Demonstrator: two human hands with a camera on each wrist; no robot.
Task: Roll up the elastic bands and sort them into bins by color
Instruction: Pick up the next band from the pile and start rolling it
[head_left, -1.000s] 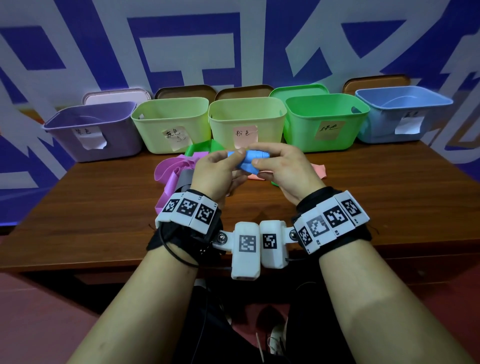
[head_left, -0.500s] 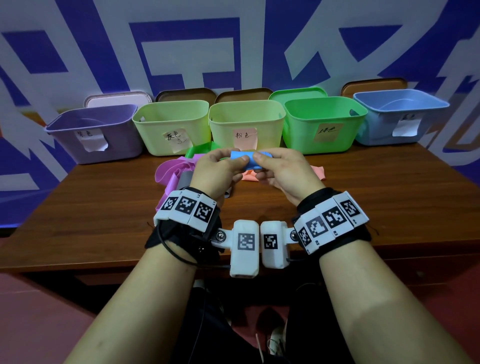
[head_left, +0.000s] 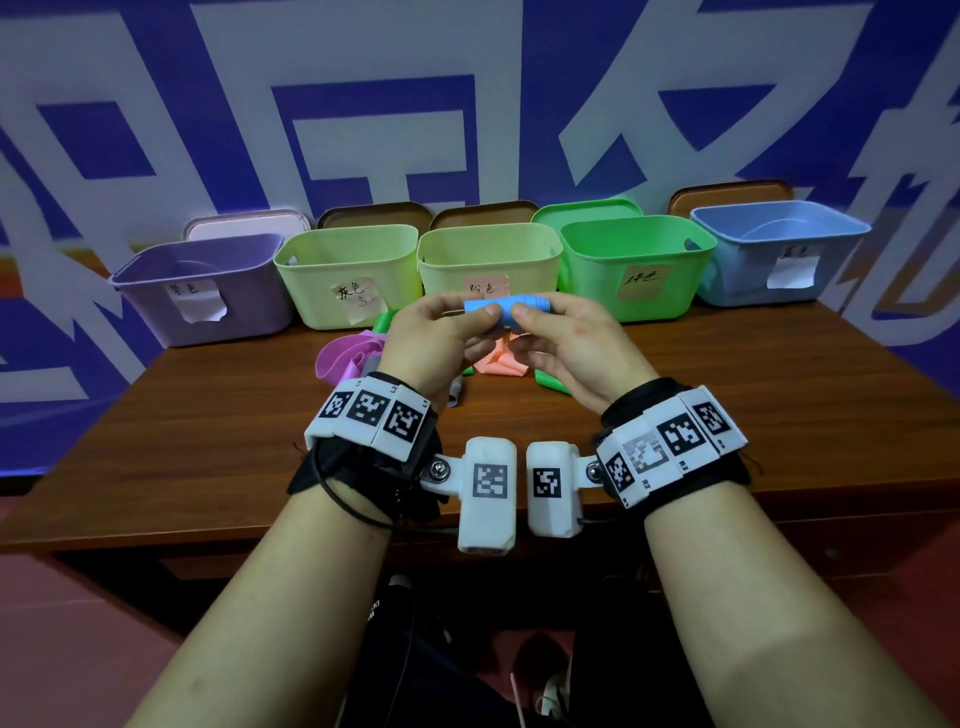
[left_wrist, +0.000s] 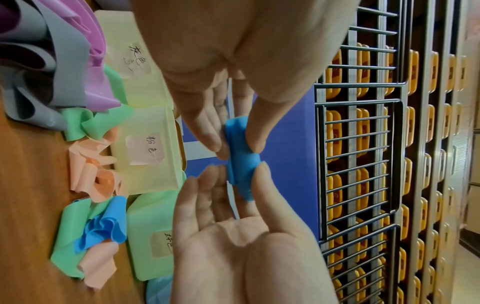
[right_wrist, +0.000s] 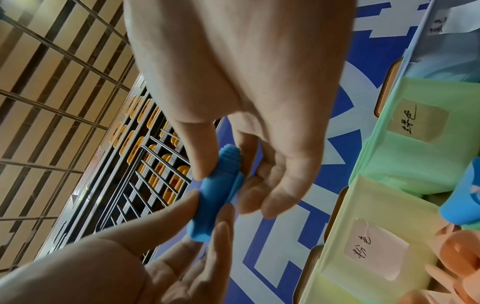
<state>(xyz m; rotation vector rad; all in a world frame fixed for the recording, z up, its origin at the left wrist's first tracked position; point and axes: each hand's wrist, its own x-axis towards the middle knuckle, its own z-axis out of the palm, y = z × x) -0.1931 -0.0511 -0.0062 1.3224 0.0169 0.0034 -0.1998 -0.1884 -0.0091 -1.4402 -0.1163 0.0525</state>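
A blue elastic band (head_left: 506, 307), wound into a tight roll, is held level above the table in front of the bins. My left hand (head_left: 470, 314) pinches its left end between thumb and fingers, and my right hand (head_left: 535, 312) pinches its right end. The left wrist view shows the blue roll (left_wrist: 241, 156) with my left hand (left_wrist: 233, 143) gripping from above and my right hand (left_wrist: 239, 174) from below. The right wrist view shows the roll (right_wrist: 215, 197) between my right hand (right_wrist: 223, 185) and my left hand's fingers (right_wrist: 221, 236).
Along the back of the wooden table (head_left: 208, 441) stand a purple bin (head_left: 208, 249), two yellow-green bins (head_left: 348, 244) (head_left: 488, 241), a green bin (head_left: 634, 234) and a blue bin (head_left: 779, 218). Loose purple (head_left: 343, 353), salmon (head_left: 501, 361), green (head_left: 548, 379) and blue (left_wrist: 103, 226) bands lie under my hands.
Both hands have lifted the blue roll slightly and turned it from tilted to level. The loose bands on the table have not moved.
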